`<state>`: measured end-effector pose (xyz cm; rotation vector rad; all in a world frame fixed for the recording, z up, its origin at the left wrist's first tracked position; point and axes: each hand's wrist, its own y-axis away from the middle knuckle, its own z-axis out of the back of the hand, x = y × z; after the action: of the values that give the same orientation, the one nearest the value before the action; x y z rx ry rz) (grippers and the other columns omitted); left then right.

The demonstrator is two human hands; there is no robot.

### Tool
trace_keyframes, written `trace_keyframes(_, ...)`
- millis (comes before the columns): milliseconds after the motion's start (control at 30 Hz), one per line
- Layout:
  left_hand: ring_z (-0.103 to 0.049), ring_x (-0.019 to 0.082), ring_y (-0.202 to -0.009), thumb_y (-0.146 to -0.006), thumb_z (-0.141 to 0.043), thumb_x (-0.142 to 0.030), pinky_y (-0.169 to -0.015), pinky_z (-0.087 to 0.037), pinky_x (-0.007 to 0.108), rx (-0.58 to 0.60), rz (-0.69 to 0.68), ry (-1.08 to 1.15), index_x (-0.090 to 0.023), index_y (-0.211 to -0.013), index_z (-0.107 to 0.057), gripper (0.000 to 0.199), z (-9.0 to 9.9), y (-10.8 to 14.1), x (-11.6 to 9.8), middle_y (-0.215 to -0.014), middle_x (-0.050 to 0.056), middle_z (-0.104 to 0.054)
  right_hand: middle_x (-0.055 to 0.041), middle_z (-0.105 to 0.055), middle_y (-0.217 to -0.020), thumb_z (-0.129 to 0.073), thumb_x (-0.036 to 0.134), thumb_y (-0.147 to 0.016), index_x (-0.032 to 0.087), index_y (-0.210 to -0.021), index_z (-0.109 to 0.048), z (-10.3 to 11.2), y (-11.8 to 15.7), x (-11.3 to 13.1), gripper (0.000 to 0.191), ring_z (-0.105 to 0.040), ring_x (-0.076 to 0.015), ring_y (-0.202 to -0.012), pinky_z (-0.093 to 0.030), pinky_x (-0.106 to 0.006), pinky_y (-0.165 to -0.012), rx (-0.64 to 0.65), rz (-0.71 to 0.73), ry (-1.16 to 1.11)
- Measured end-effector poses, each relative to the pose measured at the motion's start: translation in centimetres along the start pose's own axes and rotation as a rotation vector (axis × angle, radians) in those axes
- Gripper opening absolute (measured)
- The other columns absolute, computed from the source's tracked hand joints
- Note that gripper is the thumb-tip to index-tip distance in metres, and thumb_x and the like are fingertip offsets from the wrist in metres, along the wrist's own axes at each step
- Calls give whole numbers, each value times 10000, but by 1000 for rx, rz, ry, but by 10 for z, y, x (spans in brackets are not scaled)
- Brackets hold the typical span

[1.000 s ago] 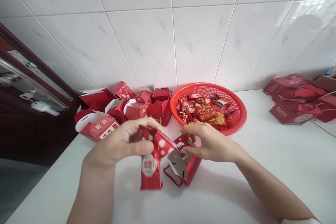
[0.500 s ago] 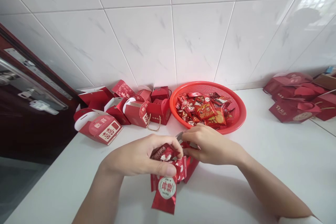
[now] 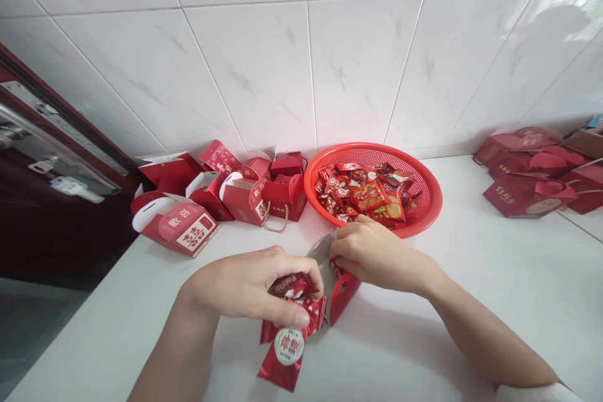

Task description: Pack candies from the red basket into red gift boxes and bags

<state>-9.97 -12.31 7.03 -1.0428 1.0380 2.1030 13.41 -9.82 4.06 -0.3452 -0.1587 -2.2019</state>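
Head cam, only view: we've got two bare hands low over a white table [image 3: 400, 352], an open red box [image 3: 347, 295] right in the middle betw. them. L hand [image 3: 257, 282] is gripping a bunch of red wrapped packets [image 3: 281, 361], thumb across the front, one w/ a round white label hanging out below, its long axis running down twd the viewer w/ a slight lean to the left. R hand [image 3: 372, 257] has its fingers curled in at the box mouth, apparently pinching a small red sweet [image 3: 336, 268]; mostly hidden, so can't tell how firm. Key relation here: the box sits just R of the L hand's packets and under the R fingertips, so R is the nearer hand; its red side wall slants away to the right, pale flap up at the back. Packets overlap the box's near-left edge in view; touching or not, can't tell. Just behind the R hand, a red basket [image 3: 436, 201] w/ a heap of wrapped sweets [image 3: 370, 196]. Back left, a cluster of red cartons [image 3: 188, 229], some open; far right, more red cartons, [image 3: 522, 198] bunched nr the tiled wall [image 3: 245, 75].
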Motion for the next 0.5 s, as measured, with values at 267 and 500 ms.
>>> trace_keyframes(267,-547,131,-686,-840,-732,-415,-609,-432,218,-218,-14,49,-224,-982,-699,240,2,1,-3,-798,-17,-640,-27,-651,-711,-611,72,-887,185,-773,-699,7,7,-5,183,-540,-177,-771,-372,-312,-744,-82,18,-80)
trace_keyframes(500,-529,119,-642,-864,-721,-503,-584,-461,229,-808,-70,62,-240,-1020,-676,309,-3,-8,-2,-803,-21,-619,-27,-734,-886,-570,416,-1008,213,-1101,-666,16,13,-3,243,-673,-173,-807,-510,-290,-715,-271,-32,-646)
